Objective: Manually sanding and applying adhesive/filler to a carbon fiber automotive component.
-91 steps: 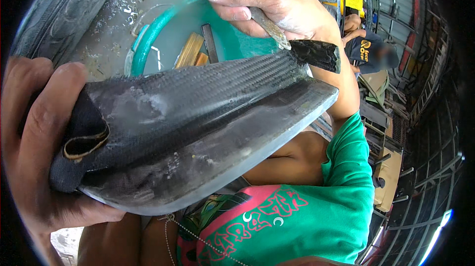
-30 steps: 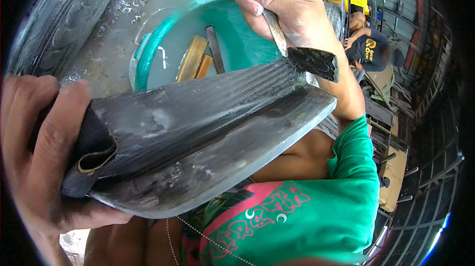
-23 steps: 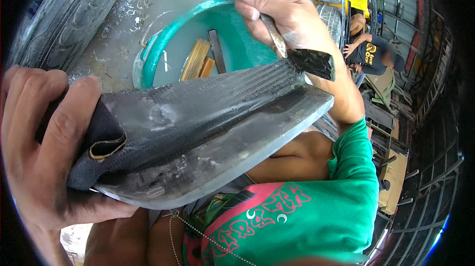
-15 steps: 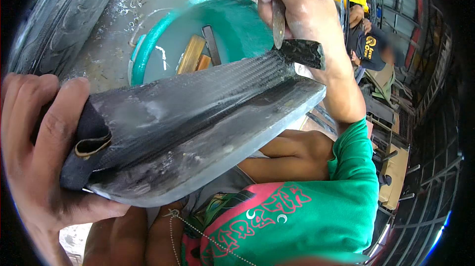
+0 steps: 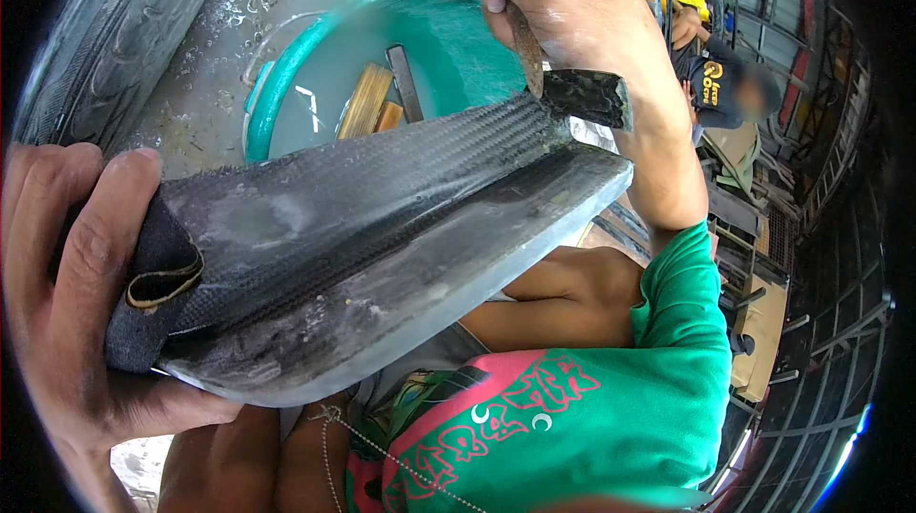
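Observation:
My left hand (image 5: 91, 265) is closed around the left end of a long black carbon-fibre part (image 5: 382, 212), which is held tilted, its right end higher. A dark curled piece with a tan edge (image 5: 157, 308) shows at that end, beside my fingers. At upper right my right hand (image 5: 563, 2) is closed on a thin, flat, rust-brown blade-like tool (image 5: 528, 53). Its tip meets the part's right end, beside a ragged black flap (image 5: 587, 98). My fingers hide the tool's upper end.
Behind the part stands a green bucket (image 5: 286, 64) of cloudy water, with wooden blocks (image 5: 367, 98) and a dark bar (image 5: 405, 83) in it. Another dark carbon-fibre piece (image 5: 124, 26) lies at upper left. A person in a dark shirt (image 5: 720, 88) is farther off at right.
The part has shifted slightly left and its left end has dropped a little, along with my left hand. My right hand has moved slightly left and lower, with the tool tip still at the flap.

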The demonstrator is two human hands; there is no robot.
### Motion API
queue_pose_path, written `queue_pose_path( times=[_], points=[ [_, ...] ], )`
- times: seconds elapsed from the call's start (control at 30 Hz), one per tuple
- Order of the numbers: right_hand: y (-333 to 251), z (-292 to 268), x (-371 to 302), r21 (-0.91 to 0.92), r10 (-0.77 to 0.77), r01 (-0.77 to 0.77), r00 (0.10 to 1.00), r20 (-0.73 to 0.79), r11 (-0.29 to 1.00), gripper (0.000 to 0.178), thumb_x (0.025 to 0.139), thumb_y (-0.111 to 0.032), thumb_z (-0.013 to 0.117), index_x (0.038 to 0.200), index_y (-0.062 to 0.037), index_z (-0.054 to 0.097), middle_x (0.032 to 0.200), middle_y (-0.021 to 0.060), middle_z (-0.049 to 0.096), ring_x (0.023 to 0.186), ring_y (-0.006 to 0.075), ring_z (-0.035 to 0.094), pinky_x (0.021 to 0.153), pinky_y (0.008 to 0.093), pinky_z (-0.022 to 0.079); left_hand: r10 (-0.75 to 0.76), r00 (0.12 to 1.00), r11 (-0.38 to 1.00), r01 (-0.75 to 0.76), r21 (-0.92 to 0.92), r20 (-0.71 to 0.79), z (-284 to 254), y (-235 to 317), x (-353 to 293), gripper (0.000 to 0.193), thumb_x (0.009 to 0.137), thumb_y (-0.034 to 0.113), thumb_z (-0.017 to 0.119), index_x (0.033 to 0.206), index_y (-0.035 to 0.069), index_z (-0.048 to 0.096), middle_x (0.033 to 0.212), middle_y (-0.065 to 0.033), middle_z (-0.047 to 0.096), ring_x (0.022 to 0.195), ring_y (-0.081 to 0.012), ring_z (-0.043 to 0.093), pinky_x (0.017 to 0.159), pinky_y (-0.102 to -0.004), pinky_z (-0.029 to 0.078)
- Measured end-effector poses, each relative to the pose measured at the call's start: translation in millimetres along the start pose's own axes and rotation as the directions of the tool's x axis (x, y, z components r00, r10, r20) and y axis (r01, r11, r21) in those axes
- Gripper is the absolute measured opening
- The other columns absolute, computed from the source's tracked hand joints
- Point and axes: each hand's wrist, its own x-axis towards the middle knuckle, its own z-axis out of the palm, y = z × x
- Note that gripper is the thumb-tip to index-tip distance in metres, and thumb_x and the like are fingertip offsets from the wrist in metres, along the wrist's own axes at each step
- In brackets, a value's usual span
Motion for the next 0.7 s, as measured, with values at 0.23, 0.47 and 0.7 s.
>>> queue_pose_path(
  times=[0.23,0.47,0.7],
  points=[
    [-5,2,5,-0.049,0.025,-0.023,0.999,0.047,0.999,0.044,0.103,-0.011,0.053,0.144,-0.0006,0.04,0.066,-0.0046,0.051,0.05,0.0069,0.046,0.044,0.021,0.038,0.047,0.998,0.999,-0.046,0.023,-0.03,0,0,3,0.125,0.044,0.074,0.085,0.136,-0.006,0.055,0.109,-0.0232,0.053,0.103,-0.0371,0.056,0.087,-0.047,0.044],
    [9,5,6,0.085,-0.11,0.097,0.981,0.16,0.992,0.038,0.104,-0.012,0.053,0.14,-0.0027,0.044,0.067,-0.0053,0.05,0.051,0.0058,0.045,0.044,0.0207,0.035,0.017,0.998,0.99,-0.024,-0.139,-0.057,3,-6,-4,0.119,0.046,0.064,0.089,0.135,-0.008,0.055,0.11,-0.0228,0.054,0.101,-0.036,0.056,0.085,-0.0464,0.045],
    [13,19,1,0.519,0.006,-0.045,0.997,0.078,0.854,0.037,0.107,-0.02,0.053,0.141,-0.0094,0.043,0.076,-0.0002,0.05,0.056,0.0088,0.047,0.048,0.0209,0.035,0.052,0.998,0.997,-0.05,-0.065,0.029,-10,-4,2,0.117,0.044,0.06,0.089,0.134,-0.007,0.056,0.113,-0.0235,0.053,0.104,-0.0387,0.054,0.088,-0.0484,0.044]
  ],
)
